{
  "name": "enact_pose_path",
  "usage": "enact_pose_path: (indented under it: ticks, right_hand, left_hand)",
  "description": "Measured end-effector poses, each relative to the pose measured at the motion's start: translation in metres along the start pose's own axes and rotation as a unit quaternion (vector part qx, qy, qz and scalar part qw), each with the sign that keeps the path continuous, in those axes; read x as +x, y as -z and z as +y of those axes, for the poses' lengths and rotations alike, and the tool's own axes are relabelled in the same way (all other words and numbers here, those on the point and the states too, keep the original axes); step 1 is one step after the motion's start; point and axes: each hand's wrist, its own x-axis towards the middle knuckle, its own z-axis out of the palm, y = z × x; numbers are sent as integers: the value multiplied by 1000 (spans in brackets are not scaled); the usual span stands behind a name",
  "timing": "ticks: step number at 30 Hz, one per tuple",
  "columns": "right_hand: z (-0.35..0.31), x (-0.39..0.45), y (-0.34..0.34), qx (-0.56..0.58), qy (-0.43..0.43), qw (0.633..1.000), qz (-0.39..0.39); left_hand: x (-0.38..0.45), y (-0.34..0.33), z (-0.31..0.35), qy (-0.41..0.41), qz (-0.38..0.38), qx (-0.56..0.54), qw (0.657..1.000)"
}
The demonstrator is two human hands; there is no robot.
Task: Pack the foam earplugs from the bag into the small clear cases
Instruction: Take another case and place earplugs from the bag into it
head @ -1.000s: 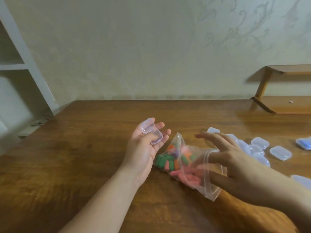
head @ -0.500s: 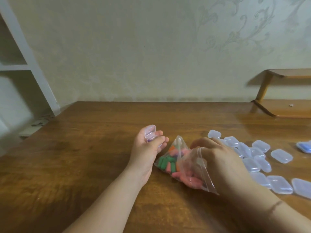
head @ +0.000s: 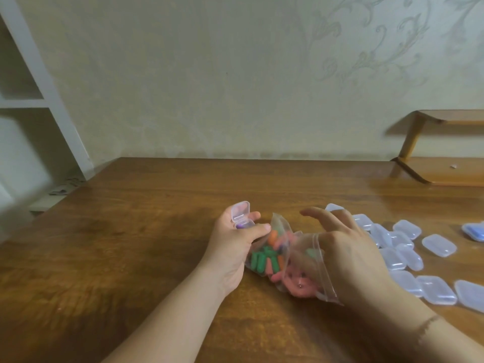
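Observation:
My left hand [head: 233, 247] grips a small clear case [head: 241, 214] with its lid flipped up; a purple earplug [head: 240, 226] lies in it. Right beside that hand lies the clear zip bag [head: 277, 255] on the wooden table [head: 131, 244], filled with green, orange and pink foam earplugs [head: 262, 260]. My right hand [head: 348, 247] is at the bag's mouth. Its index and middle fingers stretch out above the bag, and the zip rim wraps over its lower part. What the fingers inside the bag do is blurred by the plastic.
Several closed empty clear cases [head: 408, 255] are scattered on the table to the right of my right hand. One case at the far right edge [head: 474, 231] holds something blue. A low wooden shelf [head: 445, 171] stands at the back right, a white shelf unit [head: 39, 100] at the left.
My right hand, deep in the bag half a second ago, has lifted its fingers out over it. The left hand keeps hold of the open case, which now shows a purple earplug.

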Motion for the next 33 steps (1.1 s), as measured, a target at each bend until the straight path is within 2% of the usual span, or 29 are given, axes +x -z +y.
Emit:
enact_pose_path:
  ticks: [4,9,13,23,26,33]
  right_hand:
    - [-1,-1,-1,24,24,999,29]
    - [3,0,-3,49,36,998,14]
    - [7,0,-8,109,-2,994,18]
    - [-1,1,5,275,12,961,36]
    - [-8,0,10,270,21,962,41]
    - [-7,-2,9,237,14,970,47]
  left_hand:
    - [-1,-1,-3,-19,10,57,998]
    - [-3,-3,-5,-30,15,82,996]
    - [-5,-3,-3,-30,1,92,995]
    - [-10,-3,-1,-21,-23,91,995]
    - [-11,-3,-1,-14,-25,66,997]
    - [-12,-4,-2,-38,-43,107,993]
